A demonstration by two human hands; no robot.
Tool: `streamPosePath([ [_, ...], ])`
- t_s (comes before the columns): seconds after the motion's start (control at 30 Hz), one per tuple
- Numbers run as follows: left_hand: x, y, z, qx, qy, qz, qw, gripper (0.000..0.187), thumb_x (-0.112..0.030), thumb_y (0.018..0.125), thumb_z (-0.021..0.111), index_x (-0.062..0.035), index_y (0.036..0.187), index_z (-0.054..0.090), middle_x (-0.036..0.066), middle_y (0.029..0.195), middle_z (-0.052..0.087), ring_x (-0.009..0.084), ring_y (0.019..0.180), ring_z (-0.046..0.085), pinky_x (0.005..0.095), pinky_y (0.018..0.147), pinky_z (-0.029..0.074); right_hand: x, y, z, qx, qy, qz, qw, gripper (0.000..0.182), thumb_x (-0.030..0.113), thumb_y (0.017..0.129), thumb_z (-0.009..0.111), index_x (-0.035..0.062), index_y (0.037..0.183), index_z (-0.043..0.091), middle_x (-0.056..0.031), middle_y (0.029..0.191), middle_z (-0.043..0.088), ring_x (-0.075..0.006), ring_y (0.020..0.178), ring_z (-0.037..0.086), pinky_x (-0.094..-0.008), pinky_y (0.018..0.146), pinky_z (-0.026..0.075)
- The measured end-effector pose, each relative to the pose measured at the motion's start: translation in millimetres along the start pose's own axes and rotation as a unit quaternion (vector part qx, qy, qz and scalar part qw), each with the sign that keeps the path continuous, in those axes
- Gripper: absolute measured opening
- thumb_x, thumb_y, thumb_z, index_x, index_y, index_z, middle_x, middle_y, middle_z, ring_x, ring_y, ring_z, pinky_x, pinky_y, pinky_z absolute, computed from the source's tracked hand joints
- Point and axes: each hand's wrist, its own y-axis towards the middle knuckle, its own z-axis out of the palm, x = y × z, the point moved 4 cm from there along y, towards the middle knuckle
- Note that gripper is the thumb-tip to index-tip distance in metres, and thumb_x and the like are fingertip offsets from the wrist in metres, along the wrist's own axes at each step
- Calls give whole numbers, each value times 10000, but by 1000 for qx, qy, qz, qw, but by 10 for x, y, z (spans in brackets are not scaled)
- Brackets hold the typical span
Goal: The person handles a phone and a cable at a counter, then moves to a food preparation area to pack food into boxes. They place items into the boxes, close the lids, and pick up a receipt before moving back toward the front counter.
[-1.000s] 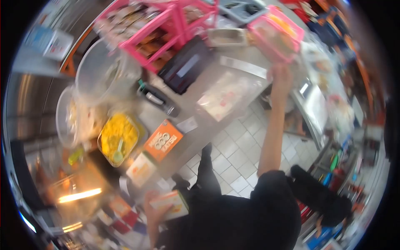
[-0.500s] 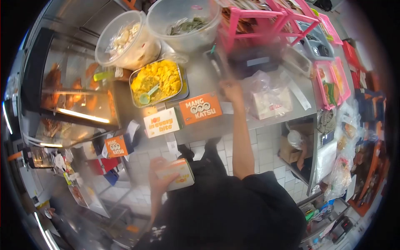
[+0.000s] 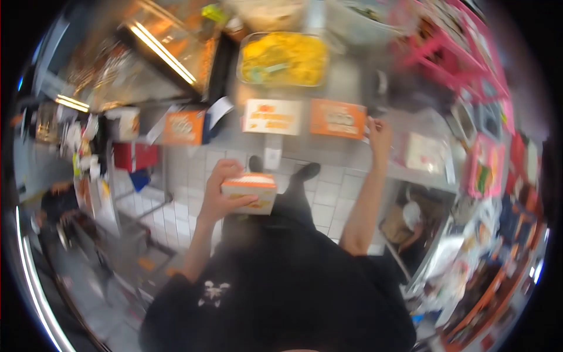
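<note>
My left hand (image 3: 226, 190) is wrapped around a white food box (image 3: 249, 193) with an orange top edge, held in front of my body above the floor. My right hand (image 3: 379, 132) is at the counter's front part, its fingers curled together at the right edge of an orange printed food box (image 3: 338, 119). A bit of white shows by those fingertips; blur hides what they pinch, if anything. Left of the orange box lies a white printed food box (image 3: 272, 117), with a paper slip (image 3: 272, 154) hanging over the counter edge below it.
A metal tray (image 3: 239, 66) of yellow food with a pale green scoop stands behind the boxes. A lit glass food case (image 3: 158, 56) is at left. Another orange box (image 3: 184, 128) sits left, a plastic bag (image 3: 425, 149) right, and pink racks (image 3: 437, 56) at the back right.
The view has turned, so the counter's things sit differently. My right hand has come closer to the orange box's right edge. My left hand keeps hold of its box, now tilted differently.
</note>
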Motion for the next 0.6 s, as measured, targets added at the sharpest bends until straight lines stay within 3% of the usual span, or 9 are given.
streamPosePath([
  [0.07, -70, 60, -152, 12, 43, 32, 999, 579, -141, 606, 937, -102, 1069, 592, 102, 1154, 544, 237, 1080, 576, 339, 914, 473, 657, -499, 408, 242, 45, -55, 968, 116, 142, 926, 668, 30, 954, 666, -45, 933, 654, -131, 870, 619, -327, 695, 529],
  [0.17, -177, 102, -369, 97, 9, 1, 995, 543, -207, 628, 927, -105, 1035, 581, 64, 1137, 518, 221, 1068, 552, 340, 934, 452, 1739, -1406, 1270, 586, 168, -128, 782, 115, 139, 910, 668, 28, 900, 639, -31, 993, 621, -133, 947, 572, -308, 843, 478],
  [0.23, -154, 29, -607, 115, 15, 3, 993, 537, -183, 618, 935, -119, 1016, 581, 66, 1119, 524, 219, 1059, 552, 336, 913, 456, 2225, -1835, 1809, 693, 124, -230, 672, 140, 159, 928, 653, 48, 871, 590, -9, 903, 515, -103, 860, 495, -283, 794, 433],
  [0.33, 31, -75, -1050, 138, 14, 15, 990, 516, -170, 619, 940, -133, 985, 579, 62, 1088, 519, 220, 1053, 543, 333, 901, 452, 2368, -2160, 2496, 745, 46, -222, 627, 191, 209, 915, 679, 53, 858, 585, -12, 872, 492, -108, 828, 484, -285, 750, 419],
  [0.4, 206, -193, -1394, 137, 2, 23, 990, 500, -181, 630, 938, -133, 973, 578, 56, 1075, 509, 223, 1055, 534, 334, 909, 445, 2464, -2415, 2877, 754, 33, -183, 630, 250, 264, 869, 744, 57, 828, 609, -5, 844, 519, -111, 822, 489, -281, 724, 407],
  [0.47, 435, -321, -1813, 125, -21, 20, 992, 489, -190, 637, 936, -132, 976, 589, 52, 1072, 497, 231, 1067, 516, 341, 934, 433, 2509, -2623, 3349, 737, -59, -145, 657, 287, 299, 835, 784, 65, 768, 630, 2, 784, 540, -109, 827, 499, -276, 702, 405],
  [0.5, 550, -428, -2018, 133, 21, 19, 991, 468, -199, 655, 927, -142, 988, 604, 62, 1079, 484, 235, 1067, 505, 342, 944, 423, 2498, -2707, 3575, 687, -96, -170, 700, 340, 335, 795, 822, 66, 707, 634, 14, 740, 551, -99, 750, 508, -269, 636, 399],
  [0.53, 689, -518, -2231, 124, 22, 23, 992, 468, -199, 655, 927, -142, 988, 604, 62, 1079, 484, 235, 1067, 505, 342, 944, 423, 2451, -2792, 3841, 689, -101, -176, 695, 340, 335, 795, 822, 66, 707, 634, 14, 740, 551, -99, 750, 508, -269, 636, 399],
  [0.6, 956, -718, -2576, 129, -27, 63, 989, 433, -187, 681, 911, -144, 993, 615, 68, 1076, 471, 233, 1120, 494, 348, 975, 424, 2195, -2967, 4388, 750, -107, -83, 648, 384, 355, 758, 850, 48, 680, 633, 6, 762, 572, -98, 656, 499, -276, 572, 379],
])
